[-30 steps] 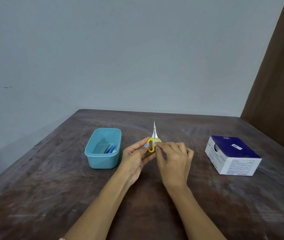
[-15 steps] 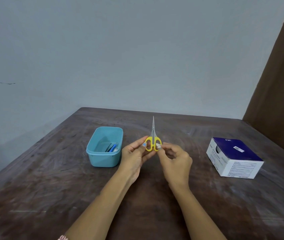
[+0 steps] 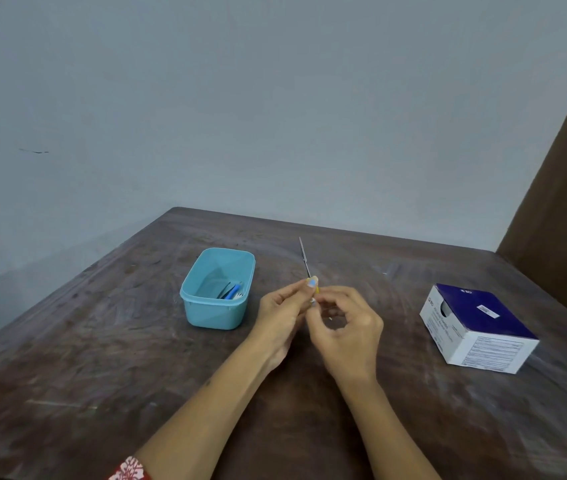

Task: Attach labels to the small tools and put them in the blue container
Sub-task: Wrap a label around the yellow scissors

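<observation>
Low in the frame two bare forearms reach up over the dark wooden bench, a patterned red sleeve edge showing at the bottom. At centre the left hand pinches the yellow handles of a small pair of scissors, whose thin blades point up and away, while the right hand has its fingertips curled in against the same handles, apparently pressing a small label there; the label itself is too small to make out. So this tool seems to be mid-labelling and not yet stowed. Left of the hands, the blue container already holds a few small tools, one blue, so part of the job looks done. At right stands a white and dark blue box, well apart.
</observation>
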{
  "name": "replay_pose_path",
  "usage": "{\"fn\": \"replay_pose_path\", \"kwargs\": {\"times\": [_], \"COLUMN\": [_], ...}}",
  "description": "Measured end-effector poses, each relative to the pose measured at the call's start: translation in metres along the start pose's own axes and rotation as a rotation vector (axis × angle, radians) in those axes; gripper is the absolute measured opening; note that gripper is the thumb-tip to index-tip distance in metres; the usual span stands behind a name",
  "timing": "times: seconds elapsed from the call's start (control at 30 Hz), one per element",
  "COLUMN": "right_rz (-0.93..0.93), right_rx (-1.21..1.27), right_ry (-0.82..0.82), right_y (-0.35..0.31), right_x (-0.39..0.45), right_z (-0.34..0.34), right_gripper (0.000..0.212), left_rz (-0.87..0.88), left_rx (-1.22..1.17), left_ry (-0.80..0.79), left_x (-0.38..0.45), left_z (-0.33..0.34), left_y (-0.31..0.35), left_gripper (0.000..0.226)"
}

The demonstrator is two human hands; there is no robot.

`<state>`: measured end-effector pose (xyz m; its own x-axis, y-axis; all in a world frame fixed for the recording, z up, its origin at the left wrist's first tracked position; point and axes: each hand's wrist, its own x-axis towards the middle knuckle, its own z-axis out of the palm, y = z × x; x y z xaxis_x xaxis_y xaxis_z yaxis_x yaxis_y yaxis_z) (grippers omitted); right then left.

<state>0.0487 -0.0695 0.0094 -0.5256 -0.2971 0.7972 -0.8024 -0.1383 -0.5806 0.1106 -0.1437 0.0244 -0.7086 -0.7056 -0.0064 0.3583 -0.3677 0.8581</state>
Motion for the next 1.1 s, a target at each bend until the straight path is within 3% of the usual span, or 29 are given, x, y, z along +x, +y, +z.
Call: {"fn": "replay_pose_path", "kwargs": {"times": [0.2, 0.33, 0.5, 0.87, 1.1], "right_rz": [0.034, 0.059, 0.007, -0.035, -0.062], "right_rx": [0.051, -0.115, -0.357, -0.485, -0.506], "right_ry": [0.054, 0.157, 0.099, 0.154, 0.1], "right_y": [-0.003, 0.005, 0.012, 0.011, 0.01], "right_x": [0.002, 0.006, 0.004, 0.005, 0.003], "right_z": [0.0, -0.003, -0.002, -0.003, 0.0], "right_gripper": [0.007, 0.012, 0.013, 0.012, 0.009], "left_rz": [-0.089, -0.089, -0.112, -0.133, -0.098], "left_rx": [-0.081, -0.132, -0.088, -0.013, -0.012], "left_ry": [-0.044, -0.073, -0.106, -0.057, -0.057], "left_x": [0.002, 0.0, -0.003, -0.003, -0.003], "left_z": [-0.001, 0.001, 0.002, 0.003, 0.001], "left_y": [0.002, 0.004, 0.002, 0.001, 0.003], "left_gripper": [0.026, 0.025, 0.026, 0.026, 0.029]}}
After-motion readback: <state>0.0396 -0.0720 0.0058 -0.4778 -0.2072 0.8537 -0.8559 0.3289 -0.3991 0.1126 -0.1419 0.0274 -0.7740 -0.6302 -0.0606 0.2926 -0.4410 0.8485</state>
